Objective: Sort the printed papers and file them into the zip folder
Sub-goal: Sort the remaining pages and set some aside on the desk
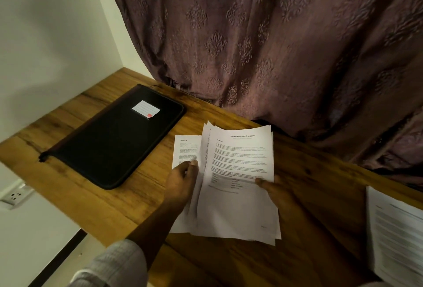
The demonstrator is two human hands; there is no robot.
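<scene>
Pinching papers: left hand, right hand

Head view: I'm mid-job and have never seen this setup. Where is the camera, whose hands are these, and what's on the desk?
No machine: a person wears one wide-angle camera on the head, looking down at their own bare hands. The left hand and right hand hold a fanned stack of papers over the wooden desk, thumbs on top. A black folder lies flat at left; a second pile sits at the right edge. A curtain hangs behind.
</scene>
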